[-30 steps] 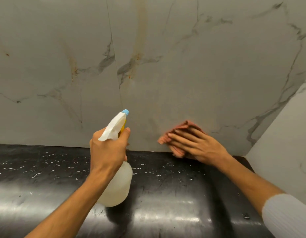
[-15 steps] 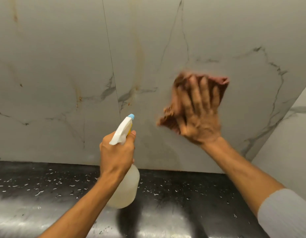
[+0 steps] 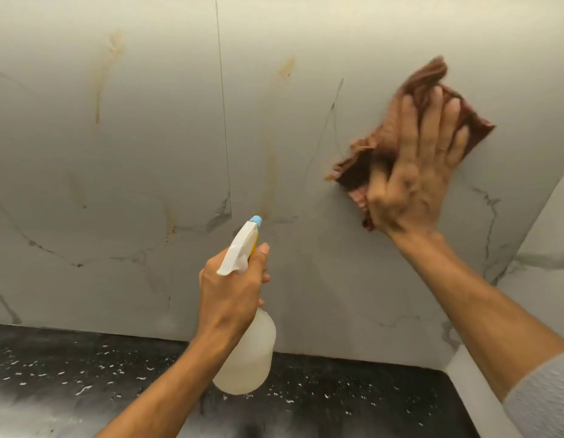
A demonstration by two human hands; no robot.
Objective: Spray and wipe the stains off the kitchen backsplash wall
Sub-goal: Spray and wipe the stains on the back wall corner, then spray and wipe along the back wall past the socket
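The backsplash wall [image 3: 148, 153] is pale marble with grey veins. Brownish streak stains run down it: one long stain [image 3: 269, 172] just right of the vertical tile joint, another stain [image 3: 99, 90] at upper left. My left hand [image 3: 233, 292] grips a translucent spray bottle [image 3: 247, 358] with a white trigger head and blue nozzle, aimed at the wall. My right hand [image 3: 416, 172] presses a reddish-brown cloth [image 3: 382, 143] flat against the wall at upper right, blurred by motion.
A black speckled countertop [image 3: 69, 384] runs along the foot of the wall. A second marble wall [image 3: 546, 248] meets the backsplash in a corner at the right.
My right hand has swept the cloth from the wall's bottom edge up and to the right. My left hand and the bottle stayed about where they were; the view tilted upward.
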